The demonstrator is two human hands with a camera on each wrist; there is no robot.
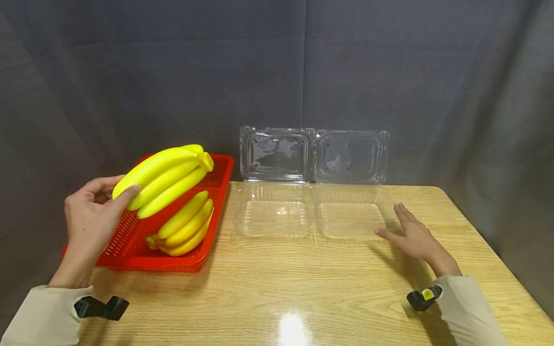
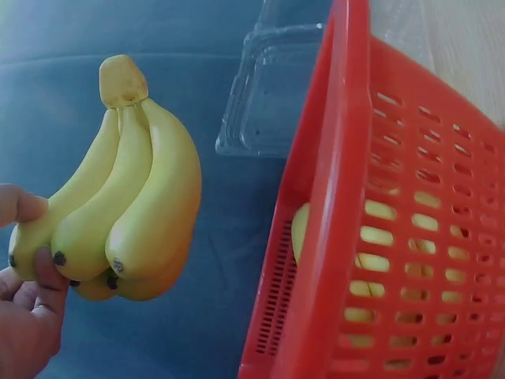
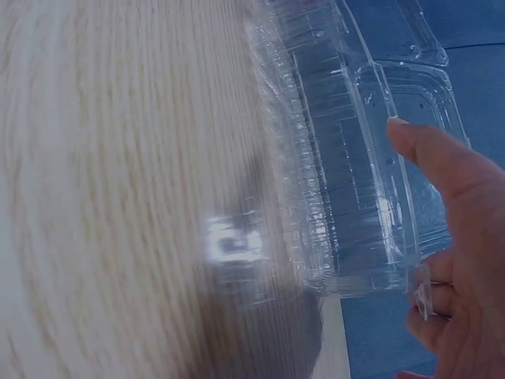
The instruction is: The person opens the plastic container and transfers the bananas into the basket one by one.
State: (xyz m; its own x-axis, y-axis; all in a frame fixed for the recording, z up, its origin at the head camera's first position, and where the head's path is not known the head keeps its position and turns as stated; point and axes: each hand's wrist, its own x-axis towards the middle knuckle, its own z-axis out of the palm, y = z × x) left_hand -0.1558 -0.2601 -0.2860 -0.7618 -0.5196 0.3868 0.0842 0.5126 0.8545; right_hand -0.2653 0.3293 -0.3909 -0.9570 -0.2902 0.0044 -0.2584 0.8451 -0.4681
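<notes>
My left hand (image 1: 93,211) pinches a bunch of yellow bananas (image 1: 162,178) by its tip end, thumb in front and fingers behind. The stem points up in the left wrist view, and the bunch is raised over the red basket. Inside that red basket (image 1: 199,263) lies a second banana bunch (image 1: 186,228). At the right, my right hand (image 1: 415,238) is beside the right clear plastic container (image 1: 350,218), thumb and fingers spread. In the right wrist view its fingertips are right at the container's edge.
A left clear container (image 1: 274,216) stands against the right one. Both have lids raised, the left lid (image 1: 277,156) and right lid (image 1: 351,157), in front of a grey curtain (image 1: 389,62). The wooden table (image 1: 259,283) reaches past the right hand to its right edge.
</notes>
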